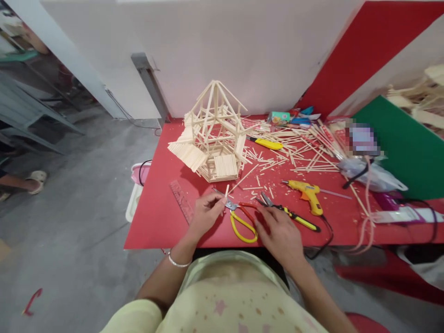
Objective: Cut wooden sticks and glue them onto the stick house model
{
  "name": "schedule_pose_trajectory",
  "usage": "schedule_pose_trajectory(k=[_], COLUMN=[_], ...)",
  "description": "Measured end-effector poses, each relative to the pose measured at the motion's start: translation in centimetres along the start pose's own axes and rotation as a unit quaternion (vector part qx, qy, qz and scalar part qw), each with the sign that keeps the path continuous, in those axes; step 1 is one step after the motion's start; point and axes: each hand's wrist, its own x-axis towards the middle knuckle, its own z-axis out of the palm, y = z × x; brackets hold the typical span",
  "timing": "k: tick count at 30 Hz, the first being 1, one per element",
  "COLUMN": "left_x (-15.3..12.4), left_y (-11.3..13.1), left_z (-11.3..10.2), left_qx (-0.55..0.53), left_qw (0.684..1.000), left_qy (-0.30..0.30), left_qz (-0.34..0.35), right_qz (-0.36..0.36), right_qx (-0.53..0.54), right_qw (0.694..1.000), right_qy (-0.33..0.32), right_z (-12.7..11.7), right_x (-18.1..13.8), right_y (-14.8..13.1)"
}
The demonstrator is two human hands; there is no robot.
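My left hand (pixel 207 213) is closed, pinching a short wooden stick (pixel 227 190) beside the blades of the scissors (pixel 244 226). The scissors have one yellow and one red handle loop. My right hand (pixel 281 235) has its fingers curled at the red loop; part of that loop is hidden by them. Just beyond this hand lie pliers (pixel 302 221) with black and yellow handles. Behind both hands stands a pointed house-like frame (pixel 217 134) of wooden sticks, with slatted panels on its sides.
A clear ruler (pixel 181 201) lies left on the red table (pixel 152 226). To the right are a yellow glue gun (pixel 308 192) with its cord, a yellow cutter knife (pixel 268 144), many loose sticks (pixel 305 148) and plastic bags (pixel 371 173). A green board (pixel 402 143) leans at the far right.
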Motion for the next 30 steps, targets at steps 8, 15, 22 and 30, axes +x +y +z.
schedule_pose_trajectory(k=[8,15,22,30], left_x=[1.0,1.3,1.2,1.7], left_y=[-0.3,-1.2,-0.6,-0.6], left_z=[2.9,4.6,5.3,5.8], left_qx=[-0.085,-0.157,-0.128,-0.057], left_qw=[0.993,0.982,0.984,0.991], left_qy=[-0.075,-0.069,-0.099,-0.121], left_qz=[-0.042,-0.073,-0.072,-0.032], right_qz=[0.064,0.144,0.267,0.243], right_qx=[-0.214,-0.125,0.579,0.533], right_qw=[0.967,0.974,0.733,0.769], right_qy=[-0.119,-0.123,-0.239,-0.257], right_z=[-4.0,-4.6,-6.9,-6.6], right_x=[-1.7,-1.3,-0.8,0.8], right_y=[3.7,4.3,3.6,2.1])
